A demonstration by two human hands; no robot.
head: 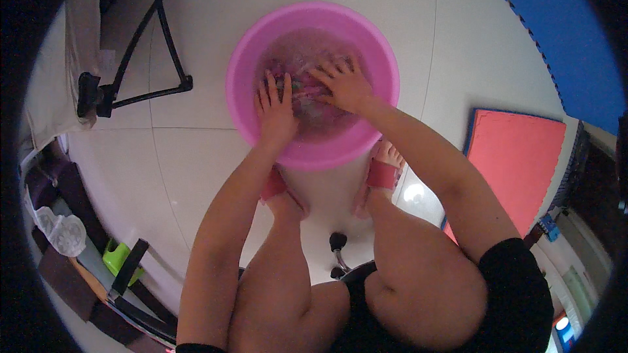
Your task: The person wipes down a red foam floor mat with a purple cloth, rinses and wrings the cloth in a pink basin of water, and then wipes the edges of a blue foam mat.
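A round pink plastic basin [314, 9] stands on the tiled floor before me, holding cloudy water [306, 39]. Wet fabric [314, 90], patterned pink and dark, lies in the water; its shape is hard to make out. At the basin's left side, my left hand [276, 113] rests palm down with fingers spread, the tips at the dark part of the fabric. My right hand [346, 86] reaches over the right rim, fingers spread and touching the fabric or the water over it. Neither hand is closed around anything.
Black metal tube legs [162, 41] stand at the upper left. A red foam mat [515, 157] and a blue foam mat [554, 29] lie to the right. My feet in red slippers [382, 175] flank the basin's near edge. A chair caster [338, 240] shows below.
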